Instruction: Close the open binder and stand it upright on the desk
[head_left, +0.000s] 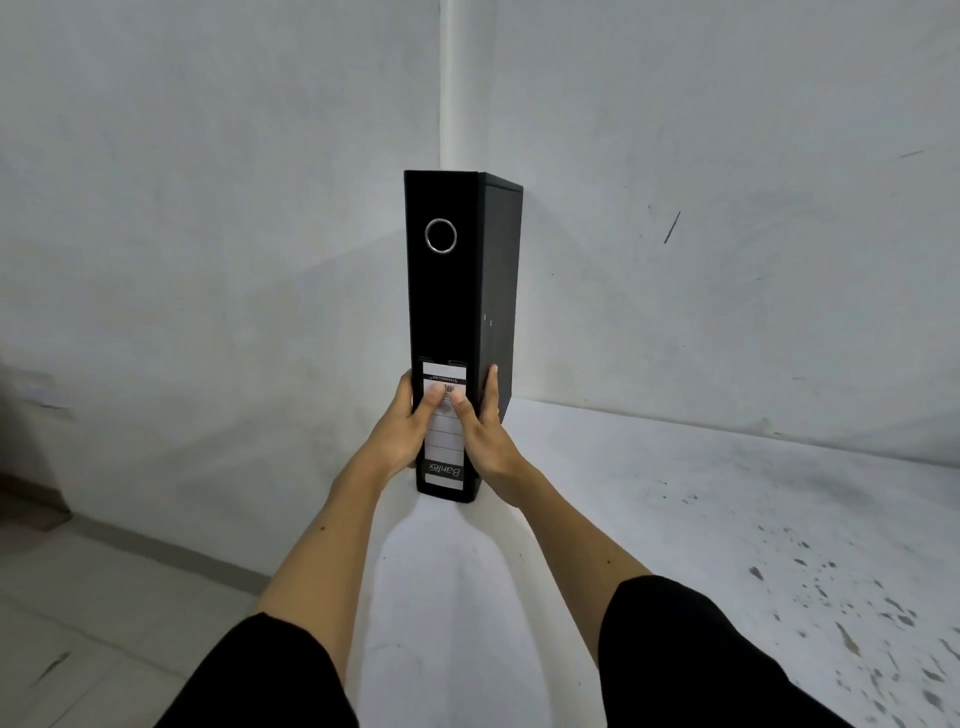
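A black lever-arch binder (447, 301) is closed and stands upright on the white desk (649, 519), its spine facing me with a metal finger ring near the top and a white label at the bottom. My left hand (408, 426) grips the lower left side of the spine, thumb on the label. On the lower right side sits my right hand (483, 426), its thumb on the label and its fingers along the right cover. The binder's bottom edge rests at the desk's near left corner.
White walls meet in a corner right behind the binder. The desk surface spreads to the right, stained with dark specks at the near right. To the left, below the desk edge, lies a pale tiled floor with a skirting line.
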